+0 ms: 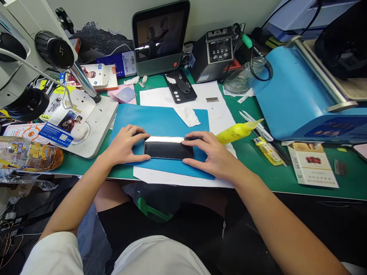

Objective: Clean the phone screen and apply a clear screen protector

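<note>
Your left hand curls thumb and fingers around the left end of a glossy black panel lying flat between your hands; your right hand grasps its right end, thumb nearest you. Beyond your left hand, a blue box seems to read "LCD"; right of your right, a white carton bears print too small to read.

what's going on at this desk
A person has both hands on a glossy black, phone-like panel over a blue mat. The left hand holds its left end and the right hand its right end, with thumbs at the near edge. A white wipe lies beyond the panel, and a yellow squeeze bottle is just past the right hand.
</note>
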Demonstrator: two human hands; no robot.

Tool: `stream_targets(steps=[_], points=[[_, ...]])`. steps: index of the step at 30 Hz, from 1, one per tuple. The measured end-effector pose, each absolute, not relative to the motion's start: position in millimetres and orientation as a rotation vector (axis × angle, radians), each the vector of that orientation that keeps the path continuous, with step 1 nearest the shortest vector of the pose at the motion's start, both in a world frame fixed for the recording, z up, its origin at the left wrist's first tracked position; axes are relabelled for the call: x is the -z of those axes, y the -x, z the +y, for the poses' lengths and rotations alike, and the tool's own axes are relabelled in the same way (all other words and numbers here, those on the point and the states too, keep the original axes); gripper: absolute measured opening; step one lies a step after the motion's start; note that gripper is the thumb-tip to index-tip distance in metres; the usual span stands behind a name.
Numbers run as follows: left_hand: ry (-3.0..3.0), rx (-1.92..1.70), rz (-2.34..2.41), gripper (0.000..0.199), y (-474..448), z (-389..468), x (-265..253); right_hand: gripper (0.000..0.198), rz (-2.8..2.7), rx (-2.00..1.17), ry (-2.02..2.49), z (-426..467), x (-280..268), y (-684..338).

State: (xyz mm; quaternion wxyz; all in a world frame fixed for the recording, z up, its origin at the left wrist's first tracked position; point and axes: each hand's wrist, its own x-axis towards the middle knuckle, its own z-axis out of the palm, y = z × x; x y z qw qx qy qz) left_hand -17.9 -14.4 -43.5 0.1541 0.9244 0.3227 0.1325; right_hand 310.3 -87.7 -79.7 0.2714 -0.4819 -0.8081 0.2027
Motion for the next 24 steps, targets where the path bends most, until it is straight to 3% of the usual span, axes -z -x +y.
stream_targets(steps=[24], points=[[-2.641, -0.403, 0.923, 0.063, 18.0, -14.2, 45.2, 0.039, -2.174, -0.555, 1.285, -87.8, 80.0, -311.2]])
